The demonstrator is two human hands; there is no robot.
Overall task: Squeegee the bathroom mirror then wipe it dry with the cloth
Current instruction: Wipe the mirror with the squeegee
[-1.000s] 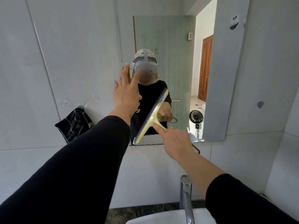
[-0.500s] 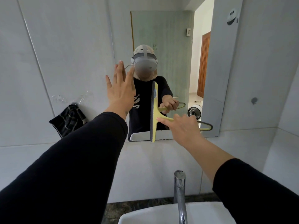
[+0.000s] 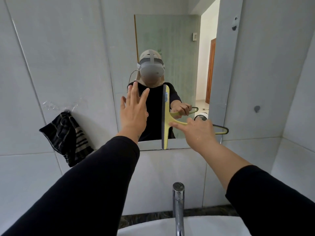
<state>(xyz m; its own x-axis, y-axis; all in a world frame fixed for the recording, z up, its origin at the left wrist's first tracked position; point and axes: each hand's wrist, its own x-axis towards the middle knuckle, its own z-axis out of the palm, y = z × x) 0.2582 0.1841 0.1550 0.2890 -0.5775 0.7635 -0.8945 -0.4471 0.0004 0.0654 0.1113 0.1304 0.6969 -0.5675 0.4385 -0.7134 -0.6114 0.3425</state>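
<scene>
- Head view: A person in long black sleeves reaches both arms toward a bathroom mirror [image 3: 180, 48] set in a pale tiled wall.
- The right hand [image 3: 198, 132] is closed around the handle of a yellow squeegee [image 3: 165, 116], forefinger laid straight along the handle toward the blade; the arm runs up from the lower right corner, the sleeve pushed back from the bare forearm.
- The squeegee's blade stands upright against the lower middle of the glass, its bottom end at the mirror's lower edge, and the dark loop at the handle's end juts out to the right past the hand.
- The left hand [image 3: 133, 113] is open and empty, fingers spread and pointing up, palm toward the mirror's left edge; whether it touches the glass cannot be told.
- A dark striped cloth [image 3: 66, 138] hangs on the wall left of the mirror, well apart from both hands.
- A chrome tap [image 3: 178, 206] rises at bottom centre above the white basin [image 3: 153, 227], below and between the two arms.
</scene>
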